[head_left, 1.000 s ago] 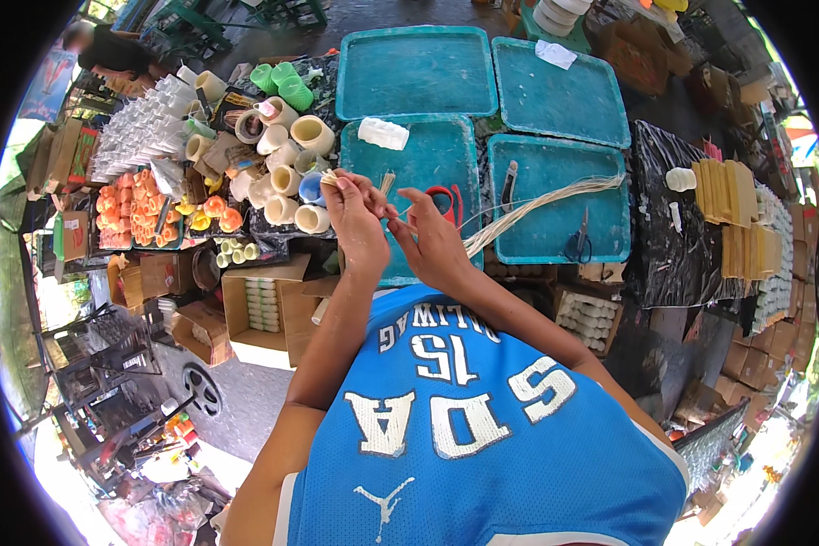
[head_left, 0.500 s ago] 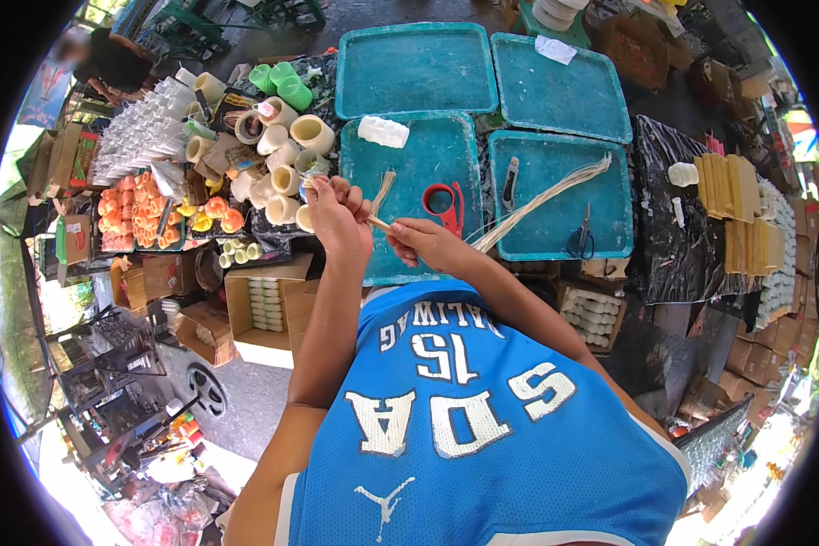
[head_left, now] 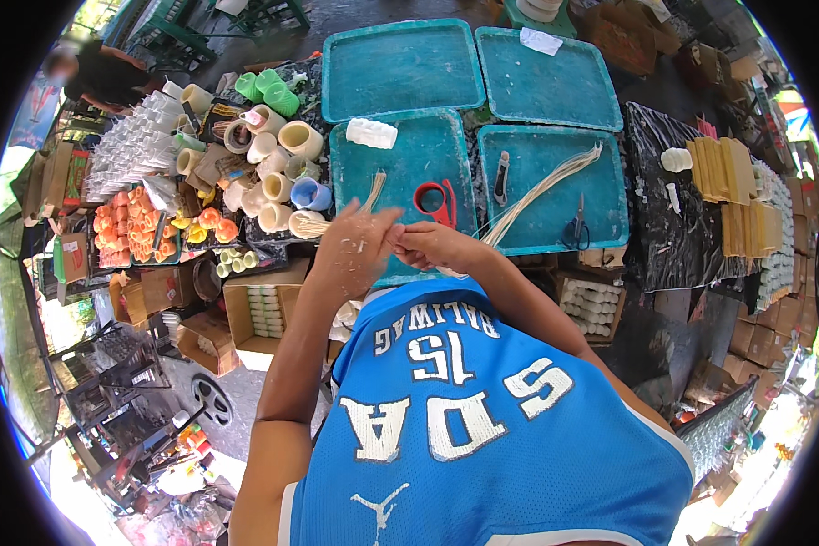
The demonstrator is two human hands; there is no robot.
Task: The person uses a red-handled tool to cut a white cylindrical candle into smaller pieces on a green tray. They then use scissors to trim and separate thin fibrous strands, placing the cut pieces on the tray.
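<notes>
My left hand (head_left: 353, 250), blurred by motion, is closed around a bundle of thin cream wicks (head_left: 311, 225), whose loose ends fan out on its left side. My right hand (head_left: 432, 246) meets it fingertip to fingertip, its fingers pinched on the same bundle; the part between the hands is mostly hidden. On the teal tray (head_left: 346, 173) beneath lie a short bunch of wicks (head_left: 375, 189), a red roll of tape or ring-shaped tool (head_left: 435, 200) and a white ribbed piece (head_left: 371, 134). A longer bundle of wicks (head_left: 544, 193) lies across the teal tray (head_left: 610, 232) to the right.
A cutter knife (head_left: 501, 177) and dark scissors (head_left: 577, 229) lie on the right tray. Cream hollow cylinders (head_left: 300, 139), a blue cup (head_left: 310, 193) and orange pieces (head_left: 141, 227) crowd the left. Yellow sheets (head_left: 723, 173) sit at right. A person (head_left: 105, 77) is at far left.
My left hand has moved down and right, closer to my right hand, and the wicks' loose ends came down with it. The view has shifted slightly. My right hand keeps its pinch.
</notes>
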